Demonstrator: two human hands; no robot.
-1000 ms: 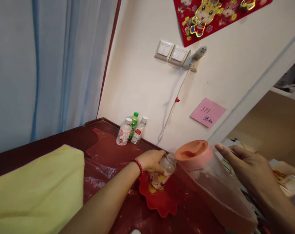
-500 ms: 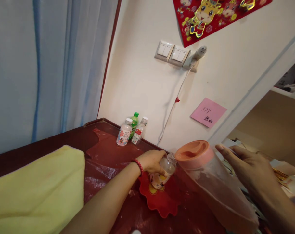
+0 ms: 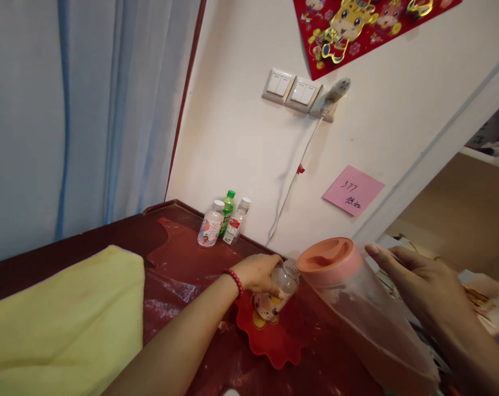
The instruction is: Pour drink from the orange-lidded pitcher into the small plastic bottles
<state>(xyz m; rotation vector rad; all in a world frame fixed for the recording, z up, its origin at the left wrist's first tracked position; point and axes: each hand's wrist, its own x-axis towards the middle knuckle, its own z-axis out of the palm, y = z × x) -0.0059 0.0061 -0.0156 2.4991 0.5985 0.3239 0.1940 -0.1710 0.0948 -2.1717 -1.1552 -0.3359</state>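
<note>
Clear, uncapped bottle with a printed cartoon label (image 3: 286, 281) stands on a red, wavy-edged mat (image 3: 274, 344) at the lower centre of the frame, its open mouth above the grip. The left hand (image 3: 256, 274), wearing a red bead bracelet (image 3: 234, 281), grasps its side, thumb and fingers around the body; the label shows below the grip.

The right hand (image 3: 425, 283), lower right, grasps the far side of a large translucent plastic pitcher with an orange lid (image 3: 369, 319); its handle and most of the fingers are hidden. The pitcher tilts towards the bottle, the lid's edge right at the bottle's mouth, though whether they touch I cannot tell.

A pale yellow cloth (image 3: 72, 324) lies at lower left on the dark red worktop (image 3: 31, 275). Near the centre, by the wall, stand a white-capped bottle with a pink-and-white label (image 3: 210, 226), a green plastic bottle (image 3: 227, 205) and a white-capped bottle with a red-and-white label (image 3: 234, 225).
</note>
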